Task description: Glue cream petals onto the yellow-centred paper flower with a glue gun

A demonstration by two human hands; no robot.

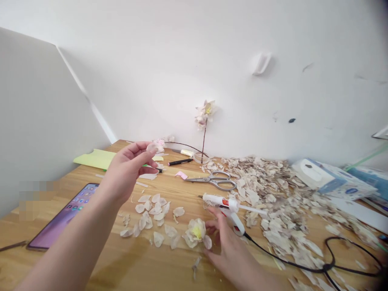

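The left hand [125, 171] is raised above the worktop [127, 258] at the left, its fingertips narrowly pinching a translucent petal [152, 147]. The right hand [226, 242] lies low at the near right with its fingers spread. Its thumb is against a white and orange hot glue gun [226, 206], but whether it grips the gun I cannot tell. A glue stick [253, 209] sticks out of the back of the gun, and a black cable [291, 262] trails from the handle to the right.

Just left of the right hand sits a flower head [196, 232] of pale petals around a yellow centre, touching the fingers or very nearly so. Loose cut petals [151, 212] lie in a scatter to its left, between the two hands.

Steel-bladed scissors [214, 180] with grey handles lie beyond the glue gun, near a black marker [180, 162] and a pink paper scrap [181, 175]. A big heap of dried petal scraps [273, 198] spreads across the right side. At the far edge, a finished flower on a thin stem [206, 115] stands against the white wall. A smartphone [63, 216] lies at the left, a yellow-green sheet [93, 159] lies far left, and a tissue box [330, 180] sits far right.
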